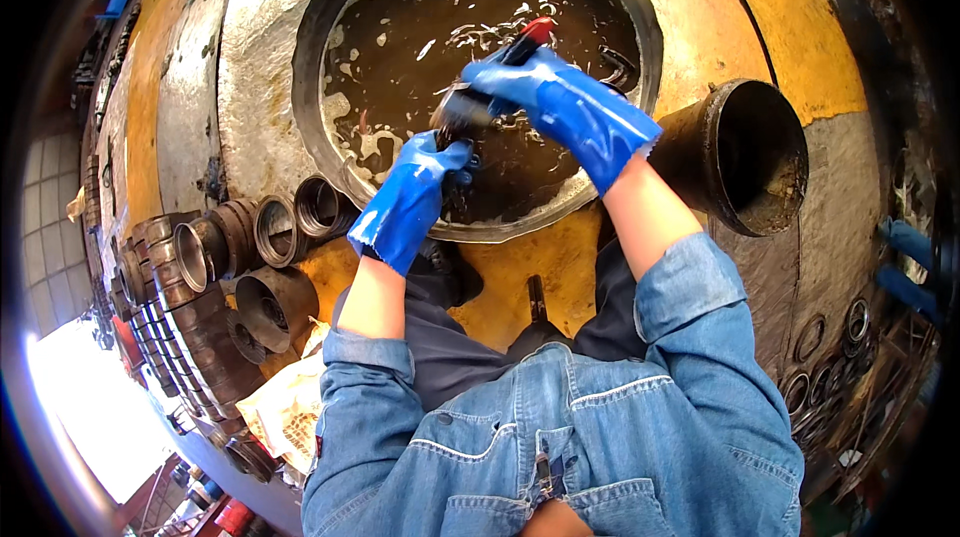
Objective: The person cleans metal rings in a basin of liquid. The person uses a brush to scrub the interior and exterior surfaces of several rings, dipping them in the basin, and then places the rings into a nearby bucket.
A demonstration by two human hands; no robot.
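Observation:
A wide round tub [308,87] of murky brown liquid with foam stands in front of me. Above it, my right hand [545,87], in a blue rubber glove, grips a brush [538,31] with a black handle and red end. The brush head is blurred and points down to the left, close to the fingers of my left hand [425,177]. That hand, also gloved in blue, is curled over the tub's near side around something dark; its shape is mostly hidden. Another dark curved piece [618,67] shows at the tub's right side.
A large dark metal cylinder [755,157] lies on its side right of the tub. Several metal rings and sleeves [278,229] stand at the left, beside a crumpled printed sack [285,407]. More rings [797,392] lie at far right. The floor [530,277] is stained yellow and grey.

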